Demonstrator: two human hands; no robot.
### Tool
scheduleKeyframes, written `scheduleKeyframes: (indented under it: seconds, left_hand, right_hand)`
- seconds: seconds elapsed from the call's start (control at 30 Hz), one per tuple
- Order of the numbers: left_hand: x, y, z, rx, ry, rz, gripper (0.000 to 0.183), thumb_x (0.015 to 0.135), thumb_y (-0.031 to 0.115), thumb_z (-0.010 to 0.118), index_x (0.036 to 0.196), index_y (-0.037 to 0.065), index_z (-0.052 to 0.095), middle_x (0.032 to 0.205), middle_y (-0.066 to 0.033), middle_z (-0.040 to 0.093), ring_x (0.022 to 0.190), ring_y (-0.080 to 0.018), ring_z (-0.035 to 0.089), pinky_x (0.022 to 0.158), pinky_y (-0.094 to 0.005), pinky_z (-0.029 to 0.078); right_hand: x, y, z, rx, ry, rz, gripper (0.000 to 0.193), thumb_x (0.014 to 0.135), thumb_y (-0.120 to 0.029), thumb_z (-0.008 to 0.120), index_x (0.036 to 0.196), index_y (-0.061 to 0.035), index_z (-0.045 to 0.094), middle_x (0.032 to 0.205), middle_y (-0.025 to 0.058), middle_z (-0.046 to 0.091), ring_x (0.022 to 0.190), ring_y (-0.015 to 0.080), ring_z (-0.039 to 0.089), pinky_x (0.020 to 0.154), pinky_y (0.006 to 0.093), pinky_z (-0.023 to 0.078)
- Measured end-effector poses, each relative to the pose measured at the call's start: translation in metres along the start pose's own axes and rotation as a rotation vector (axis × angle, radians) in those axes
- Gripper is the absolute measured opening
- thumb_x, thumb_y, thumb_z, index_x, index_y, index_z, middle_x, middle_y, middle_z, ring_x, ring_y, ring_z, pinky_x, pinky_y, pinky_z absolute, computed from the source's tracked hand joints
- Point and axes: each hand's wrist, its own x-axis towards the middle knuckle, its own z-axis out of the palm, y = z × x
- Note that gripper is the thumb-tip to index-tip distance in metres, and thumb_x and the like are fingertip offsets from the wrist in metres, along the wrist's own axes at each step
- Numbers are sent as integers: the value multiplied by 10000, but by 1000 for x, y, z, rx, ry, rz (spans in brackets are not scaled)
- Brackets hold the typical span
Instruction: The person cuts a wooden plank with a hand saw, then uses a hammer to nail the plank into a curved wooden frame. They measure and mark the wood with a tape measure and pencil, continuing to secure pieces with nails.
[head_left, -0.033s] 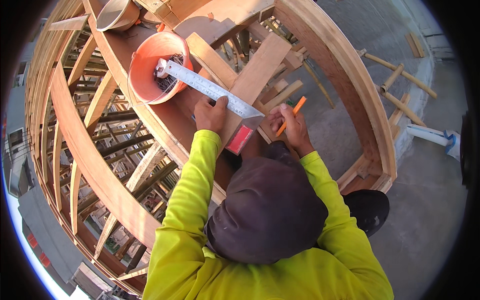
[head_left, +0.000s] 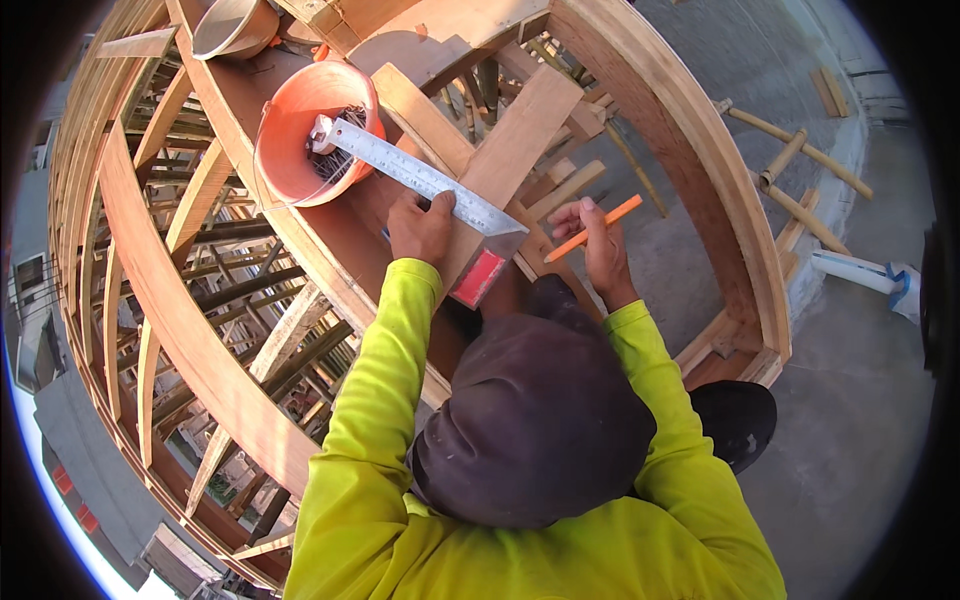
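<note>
A metal try square lies across a flat wooden board [head_left: 525, 125]; its silver, marked blade [head_left: 400, 165] points toward the upper left, and its stock with a red face [head_left: 480, 278] is at the near end. My left hand [head_left: 420, 232] is closed on the blade's near edge, thumb on top, pressing it to the board. Right of the board, my right hand [head_left: 607, 262] grips an orange pencil [head_left: 610, 222] between thumb and fingers, raised off the wood. The pencil slants, with its upper end toward the right.
An orange bucket [head_left: 280, 150] holding many nails [head_left: 348, 120] stands beyond my left hand, under the blade's far end. Another bucket [head_left: 225, 32] sits farther off. Curved timber framing [head_left: 190, 340] spreads to the left; a curved beam [head_left: 690, 140] bounds the opening on the right.
My right hand has moved slightly right, and the pencil has turned from a steep slant to a flatter one. The left hand and the try square stay in place.
</note>
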Motion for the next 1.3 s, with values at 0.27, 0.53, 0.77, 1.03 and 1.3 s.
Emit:
scheduleKeyframes:
  seconds: [0.27, 0.53, 0.77, 1.03, 1.3]
  left_hand:
    - [11, -3, 1, 16, 3, 7, 300, 828, 202, 710, 994, -47, 734, 904, -177, 756, 830, -237, 719, 818, -360, 542]
    - [8, 1, 0, 26, 0, 19, 313, 823, 218, 708, 991, -45, 733, 873, -182, 748, 793, -252, 714, 783, -367, 540]
    - [8, -4, 1, 25, 17, 14, 317, 820, 230, 705, 979, -42, 737, 872, -179, 747, 786, -253, 714, 776, -372, 538]
    - [8, -1, -2, 69, 7, -47, 341, 820, 253, 713, 985, -44, 733, 882, -188, 744, 804, -254, 715, 783, -367, 538]
    - [9, 1, -5, 19, -23, -27, 338, 835, 235, 710, 995, -62, 730, 905, -156, 743, 807, -201, 687, 780, -350, 535]
  right_hand:
    - [16, -31, 22, -486, -171, -708, 125, 912, -77, 709, 984, 24, 723, 854, 98, 721, 739, 160, 689, 655, 279, 542]
    - [28, -25, 27, -591, -261, -815, 121, 842, -8, 747, 957, 7, 710, 880, 129, 724, 763, 239, 712, 656, 318, 543]
    - [54, -33, 58, -571, -371, -779, 101, 847, 8, 737, 944, 17, 709, 862, 138, 721, 723, 220, 700, 621, 318, 532]
    - [53, -41, 51, -626, -409, -753, 64, 853, -8, 726, 905, 9, 694, 804, 118, 704, 686, 193, 681, 614, 306, 515]
    - [47, -64, 43, -976, -492, -542, 107, 906, -116, 659, 838, -33, 651, 767, 159, 663, 694, 324, 647, 644, 370, 502]
